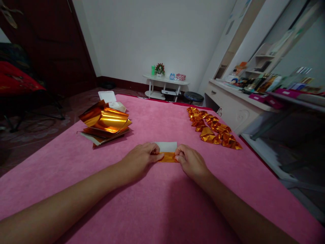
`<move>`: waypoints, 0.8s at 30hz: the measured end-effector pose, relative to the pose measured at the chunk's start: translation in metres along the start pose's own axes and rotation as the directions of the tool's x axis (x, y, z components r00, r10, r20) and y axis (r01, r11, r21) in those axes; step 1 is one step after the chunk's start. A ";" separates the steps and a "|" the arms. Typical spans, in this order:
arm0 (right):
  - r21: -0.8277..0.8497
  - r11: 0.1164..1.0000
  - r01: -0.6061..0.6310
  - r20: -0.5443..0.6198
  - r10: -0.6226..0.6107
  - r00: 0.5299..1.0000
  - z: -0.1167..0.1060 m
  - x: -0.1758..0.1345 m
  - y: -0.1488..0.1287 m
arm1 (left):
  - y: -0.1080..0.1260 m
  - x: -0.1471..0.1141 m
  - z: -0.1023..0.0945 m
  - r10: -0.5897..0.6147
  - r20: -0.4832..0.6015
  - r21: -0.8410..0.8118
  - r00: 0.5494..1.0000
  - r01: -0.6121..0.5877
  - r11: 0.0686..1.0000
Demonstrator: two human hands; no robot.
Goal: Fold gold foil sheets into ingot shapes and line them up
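Note:
A small sheet of gold foil paper (167, 157) lies on the pink cloth in front of me, its near part folded over so the gold side faces up and the pale back shows beyond. My left hand (144, 156) pinches its left end, thumb along the fold. At the right end, my right hand (189, 159) grips the same strip between thumb and curled fingers. To the left sits a loose stack of gold foil sheets (109, 122), some curling upward. On the right, several folded gold foil pieces (208, 134) lie in rows.
The pink-covered surface (142, 210) spreads under both arms. Behind the stack are an open white box (107, 96) and a pale packet (117, 106). A white dresser (236, 101) crowded with bottles flanks the right side. A low white table (166, 79) and a round stool (193, 96) stand beyond.

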State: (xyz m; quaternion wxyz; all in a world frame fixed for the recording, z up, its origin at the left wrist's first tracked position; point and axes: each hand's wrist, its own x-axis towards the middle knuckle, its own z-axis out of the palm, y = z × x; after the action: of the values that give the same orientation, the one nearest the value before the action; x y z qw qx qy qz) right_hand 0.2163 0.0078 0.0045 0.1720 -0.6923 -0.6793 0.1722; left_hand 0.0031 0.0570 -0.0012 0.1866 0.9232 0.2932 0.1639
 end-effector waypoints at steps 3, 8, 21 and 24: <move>-0.092 0.989 0.119 -0.164 -0.133 0.977 0.006 -0.012 -0.006 | 0.007 -0.004 0.002 0.022 -0.015 0.145 1.000 -0.020 0.989; -0.031 0.906 0.422 -0.090 -0.423 0.902 0.032 -0.040 -0.045 | 0.008 -0.005 -0.001 0.094 0.028 0.251 0.995 -0.098 0.963; -0.165 0.947 0.276 0.074 -0.267 0.961 0.009 -0.060 -0.015 | 0.031 -0.001 -0.015 -0.030 0.108 0.307 0.994 -0.004 0.952; -0.120 0.943 0.312 0.027 -0.311 0.950 0.009 -0.059 -0.019 | 0.060 0.007 -0.004 -0.083 0.094 0.292 0.992 0.053 0.955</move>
State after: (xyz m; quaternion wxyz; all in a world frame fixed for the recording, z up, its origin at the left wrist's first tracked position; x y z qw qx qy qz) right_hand 0.1943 -0.0505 0.0063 0.1512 -0.5850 -0.7901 0.1034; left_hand 0.0357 0.0162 0.0299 0.0708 0.9373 0.3353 0.0639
